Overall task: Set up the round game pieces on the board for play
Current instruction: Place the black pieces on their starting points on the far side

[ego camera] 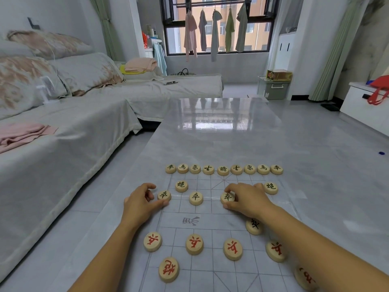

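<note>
a: what's on the board (210,224) rn?

b: from my feed, thin see-thru xiangqi sheet on the glossy grey table (221,133). far edge has a full back row of nine black-char pieces (223,170), side by side. two black cannons behind that, left cannon (181,185) and right cannon (271,187).

a: hands?

b: left hand (141,203) fingers curled, thumb and fingertips touching the far-left black soldier (164,195) — pinching its edge, piece flat on the sheet. right hand (247,200) fingers closed round the center-right black soldier (227,197), also flat on the sheet. middle-left soldier (196,198) sits free between them.

a: anything else black?

b: one more black soldier (254,226) partly under the right forearm, near the river line, off its row.

a: red side?

b: four red soldiers in a row, e.g. (194,243), red cannon (168,269) lower left, another red piece (306,278) at bottom right, char half cut off, can't read it.
</note>
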